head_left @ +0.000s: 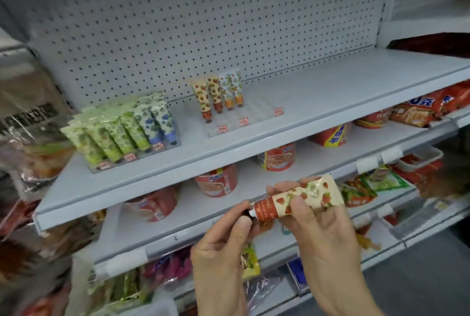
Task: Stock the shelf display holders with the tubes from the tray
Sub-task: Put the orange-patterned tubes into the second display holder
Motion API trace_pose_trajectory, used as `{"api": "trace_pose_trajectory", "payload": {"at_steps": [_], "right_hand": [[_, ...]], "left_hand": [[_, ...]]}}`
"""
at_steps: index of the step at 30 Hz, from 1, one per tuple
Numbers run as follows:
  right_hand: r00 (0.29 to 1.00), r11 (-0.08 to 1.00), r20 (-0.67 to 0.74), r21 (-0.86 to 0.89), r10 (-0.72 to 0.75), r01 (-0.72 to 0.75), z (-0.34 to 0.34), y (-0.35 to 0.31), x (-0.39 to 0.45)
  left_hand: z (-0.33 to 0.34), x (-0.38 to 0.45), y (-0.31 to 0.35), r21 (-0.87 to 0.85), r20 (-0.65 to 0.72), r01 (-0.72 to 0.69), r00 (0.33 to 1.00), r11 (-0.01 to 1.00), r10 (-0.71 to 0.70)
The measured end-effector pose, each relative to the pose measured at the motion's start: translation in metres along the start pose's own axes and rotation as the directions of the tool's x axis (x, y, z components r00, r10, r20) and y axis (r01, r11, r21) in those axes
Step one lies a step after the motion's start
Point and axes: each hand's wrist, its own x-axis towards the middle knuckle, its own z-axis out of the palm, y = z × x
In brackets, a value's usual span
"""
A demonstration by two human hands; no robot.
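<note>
While the right hand (318, 224) grips the cream strawberry-print tube (302, 198) below the grey shelf's front edge (178, 170) and the left hand (223, 244) pinches its dark cap (248, 214), seat it cap-down in the clear holder (244, 118).

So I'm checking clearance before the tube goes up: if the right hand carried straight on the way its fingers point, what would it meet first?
Probably the front lip of the lower shelf, just beyond the strawberry tube that the right hand grips. Depth is unclear in this view, so it might pass beneath.
</note>
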Motion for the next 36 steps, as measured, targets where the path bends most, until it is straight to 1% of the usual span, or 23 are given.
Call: {"api": "trace_pose_trajectory", "payload": {"at_steps": [3,5,7,8,10,12,15,17,22,25,27,28,31,32,34,36], "right_hand": [[0.996,0.985,0.088,-0.166,-0.027,0.042,0.017,-0.001,-0.011],[0.997,0.982,0.076,-0.187,-0.019,0.033,0.029,-0.001,-0.017],[1.000,0.989,0.015,-0.145,0.000,0.002,0.041,0.004,-0.023],[0.999,0.992,-0.037,-0.128,0.008,-0.013,0.048,0.008,-0.025],[0.987,0.994,-0.161,-0.105,0.023,-0.040,0.058,0.018,-0.030],[0.978,0.997,-0.204,-0.047,0.045,-0.056,0.066,0.027,-0.036],[0.979,0.996,-0.187,0.017,0.085,-0.084,0.078,0.039,-0.045],[0.974,0.993,-0.198,0.059,0.110,-0.100,0.085,0.046,-0.051],[0.967,0.987,-0.215,0.121,0.133,-0.109,0.098,0.062,-0.064],[0.966,0.985,-0.221,0.136,0.136,-0.107,0.106,0.069,-0.073],[0.964,0.978,-0.208,0.162,0.164,-0.131,0.110,0.072,-0.078],[0.962,0.972,-0.198,0.182,0.186,-0.150,0.111,0.073,-0.080],[0.953,0.952,-0.174,0.228,0.247,-0.205,0.110,0.072,-0.082],[0.951,0.947,-0.164,0.236,0.261,-0.219,0.108,0.071,-0.083],[0.953,0.946,-0.145,0.230,0.267,-0.230,0.106,0.070,-0.082],[0.957,0.951,-0.136,0.209,0.257,-0.226,0.105,0.069,-0.078]], "left_hand": [[-0.020,-0.002,0.019,0.117,-0.007,-0.029,1.000,0.993,0.030],[-0.030,-0.003,0.034,0.159,0.011,-0.113,0.994,0.981,0.113],[-0.040,-0.002,0.047,0.213,0.075,-0.258,0.966,0.942,0.248],[-0.044,-0.001,0.052,0.248,0.113,-0.326,0.945,0.912,0.307],[-0.053,0.002,0.059,0.310,0.181,-0.401,0.915,0.862,0.361],[-0.060,0.003,0.066,0.307,0.185,-0.393,0.918,0.867,0.350],[-0.066,0.001,0.072,0.226,0.083,-0.289,0.957,0.930,0.277],[-0.072,0.002,0.076,0.167,0.037,-0.243,0.970,0.955,0.240],[-0.096,0.003,0.084,0.112,0.134,-0.234,0.967,0.966,0.218],[-0.104,0.002,0.088,0.018,0.115,-0.194,0.975,0.981,0.191],[-0.107,0.003,0.089,-0.017,0.087,-0.185,0.979,0.983,0.185],[-0.108,0.002,0.090,-0.018,0.099,-0.185,0.978,0.983,0.186],[-0.115,0.000,0.088,-0.010,0.242,-0.184,0.953,0.983,0.180],[-0.118,-0.001,0.087,-0.004,0.266,-0.186,0.947,0.983,0.180],[-0.121,0.004,0.084,0.051,0.245,-0.212,0.950,0.976,0.193],[-0.120,0.008,0.084,0.190,0.194,-0.276,0.951,0.942,0.240]]}}
